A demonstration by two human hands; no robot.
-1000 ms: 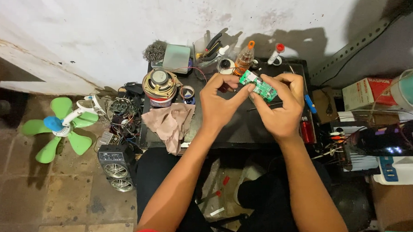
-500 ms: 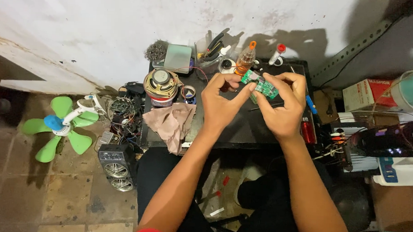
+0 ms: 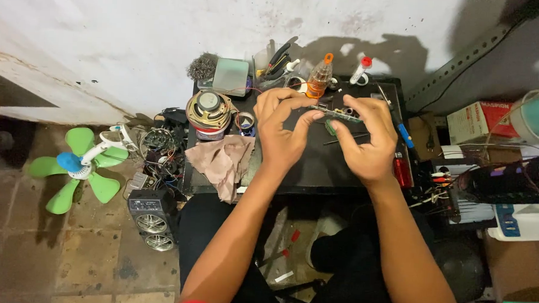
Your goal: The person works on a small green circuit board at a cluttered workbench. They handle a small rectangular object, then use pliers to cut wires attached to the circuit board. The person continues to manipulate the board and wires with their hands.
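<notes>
Both of my hands hold a small green circuit board (image 3: pixel 336 114) above a low black work table (image 3: pixel 316 171). My left hand (image 3: pixel 282 128) pinches the board's left end with fingertips and thumb. My right hand (image 3: pixel 368 140) grips its right end. The board is turned nearly edge-on toward me, so its face is mostly hidden. Under my hands on the table lies a thin dark tool (image 3: pixel 344 137).
On the table stand a round loudspeaker (image 3: pixel 208 109), a beige rag (image 3: pixel 224 162), an orange-capped bottle (image 3: pixel 320 78), a red-capped tube (image 3: pixel 360 71) and a blue-handled tool (image 3: pixel 404 133). A green fan (image 3: pixel 78 166) and a small speaker box (image 3: pixel 151 216) lie on the floor at left. Boxes and cables crowd the right.
The board has been tipped from face-up to nearly edge-on, and both hands have shifted slightly on it.
</notes>
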